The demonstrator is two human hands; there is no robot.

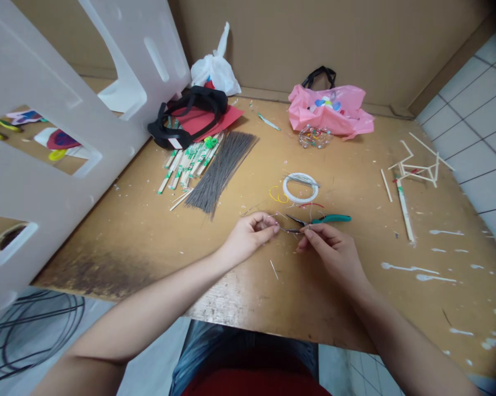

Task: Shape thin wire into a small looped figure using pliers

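Near the middle of the wooden table, my left hand pinches a thin wire piece with small beads on it. My right hand is closed on the other side of the same piece, fingertips together. Pliers with teal handles lie just beyond my right fingertips, their dark jaws pointing left, close to the wire. Behind them rests a white ring of wire. Yellow wire curls beside the ring, and a short red wire lies in front of it.
Grey wires and wrapped chopsticks lie back left, near a black headset strap. A pink bag and a beaded wire shape are at the back. Stick frame stands right; a white plastic panel borders the left.
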